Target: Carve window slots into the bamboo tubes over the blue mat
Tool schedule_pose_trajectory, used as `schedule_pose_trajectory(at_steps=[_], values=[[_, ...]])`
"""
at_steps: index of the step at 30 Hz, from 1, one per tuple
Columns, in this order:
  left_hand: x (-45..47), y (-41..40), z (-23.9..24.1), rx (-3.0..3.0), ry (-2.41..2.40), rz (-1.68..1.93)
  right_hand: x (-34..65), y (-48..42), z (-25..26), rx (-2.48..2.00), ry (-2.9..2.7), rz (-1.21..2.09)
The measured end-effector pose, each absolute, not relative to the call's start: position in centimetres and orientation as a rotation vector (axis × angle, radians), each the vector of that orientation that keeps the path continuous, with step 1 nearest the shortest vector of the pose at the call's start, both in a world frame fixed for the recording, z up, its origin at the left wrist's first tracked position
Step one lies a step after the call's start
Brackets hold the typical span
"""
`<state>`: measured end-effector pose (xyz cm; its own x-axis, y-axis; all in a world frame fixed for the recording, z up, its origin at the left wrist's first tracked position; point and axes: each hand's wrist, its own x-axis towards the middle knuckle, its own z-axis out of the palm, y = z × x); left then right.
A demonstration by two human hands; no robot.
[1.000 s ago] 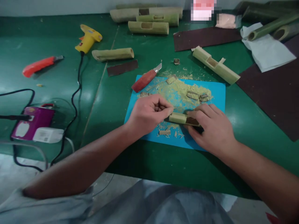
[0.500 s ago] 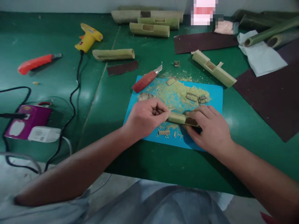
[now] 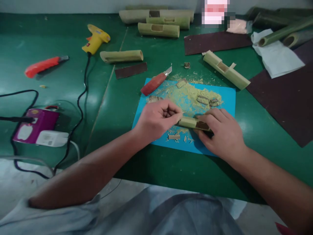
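Green table (image 3: pixel 171 169) — pale, notched bamboo tube (image 3: pixel 187 122)

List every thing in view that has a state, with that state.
Held bamboo: notched open
Left hand: pinched, at held bamboo's left end
Right hand: gripping held bamboo
Red-handled knife: lying down, blade exposed
Blue sheet: littered with shavings
Yellow glue gun: lying sideways
Purple power box: plug inserted

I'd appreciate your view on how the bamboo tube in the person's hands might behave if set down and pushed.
The bamboo tube would probably roll, given its rounded side, perhaps unevenly because of the cut-out by the right hand. It is likely stiff, looking straight and unbent. It may be light, since the cut-out suggests a hollow.
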<state>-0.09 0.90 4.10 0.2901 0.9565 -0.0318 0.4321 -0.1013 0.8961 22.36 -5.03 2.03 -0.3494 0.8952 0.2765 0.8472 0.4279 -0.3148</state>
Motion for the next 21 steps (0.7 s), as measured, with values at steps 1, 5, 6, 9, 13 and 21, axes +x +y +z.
schedule_pose_trajectory(at_steps=[1,5,6,9,13,21], values=[[-0.06,0.88,4.01,1.695,1.269,0.749,22.35,-5.04,2.01,-1.479,-2.283,0.161],[-0.05,1.01,3.8,1.728,1.247,0.751,22.33,-5.06,1.99,-1.475,-2.281,0.159],[-0.06,1.05,3.84,1.731,1.244,0.744,22.32,-5.06,2.02,-1.474,-2.279,0.16],[-0.01,1.06,4.04,1.721,1.268,0.706,22.26,-5.08,2.12,-1.479,-2.284,0.152],[0.09,1.07,4.04,1.752,1.296,0.728,22.22,-5.09,2.11,-1.494,-2.292,0.15],[0.15,1.11,4.23,1.803,1.312,0.688,22.21,-5.05,2.06,-1.482,-2.289,0.14]])
